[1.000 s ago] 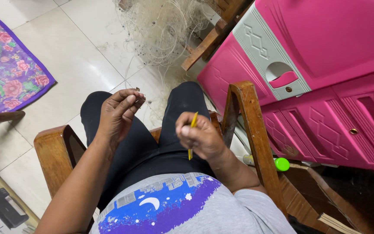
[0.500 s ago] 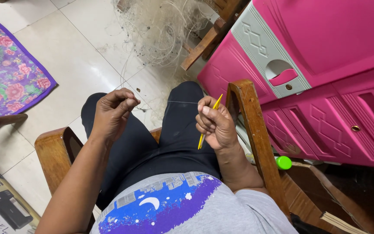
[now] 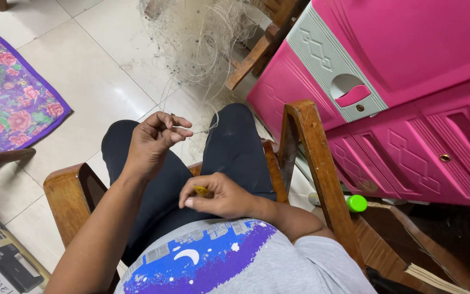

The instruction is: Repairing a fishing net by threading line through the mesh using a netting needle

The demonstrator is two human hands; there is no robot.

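Over your lap, your left hand [image 3: 150,142] pinches a strand of the pale net [image 3: 197,38]; your right hand's [image 3: 218,196] fingers close on the yellow needle [image 3: 201,190]. Most netting looks unworked, heaped on the floor.

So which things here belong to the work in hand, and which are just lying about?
In use:
left hand pinching the thin line
right hand holding the yellow tool
pale net

Lying about:
floral mat
pink cabinet
green-capped bottle
printed box

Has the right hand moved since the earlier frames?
Yes. The right hand with the yellow tool has dropped from beside the chair's wooden armrest toward the person's lap.
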